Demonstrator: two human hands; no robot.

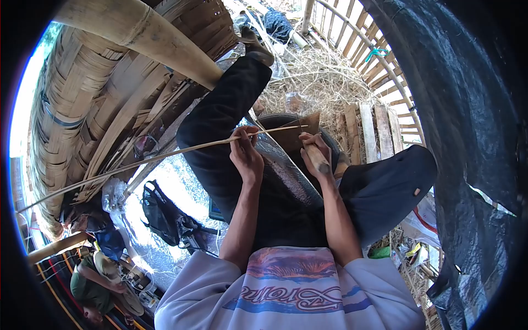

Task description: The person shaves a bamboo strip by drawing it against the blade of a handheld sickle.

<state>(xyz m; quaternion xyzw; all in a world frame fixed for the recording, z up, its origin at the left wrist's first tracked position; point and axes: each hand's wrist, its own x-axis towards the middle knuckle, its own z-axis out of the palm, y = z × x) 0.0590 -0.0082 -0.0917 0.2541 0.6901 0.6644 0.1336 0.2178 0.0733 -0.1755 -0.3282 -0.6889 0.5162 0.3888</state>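
Head view: left hand [247, 155] clamps its grip on strip [187, 148], right hand [317, 155] on knife [317, 158], gap between.

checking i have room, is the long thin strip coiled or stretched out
Stretched out: the strip runs without loops through the left hand in one long line.

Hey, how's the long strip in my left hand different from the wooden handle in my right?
The strip is long and thin, while the handle is short and thick.
The strip slants across the view, sticking out well past both sides of your left hand; the handle points back toward you, mostly within your right hand.
The strip narrows toward its tip, whereas the handle ends bluntly.
Both are pale brown.
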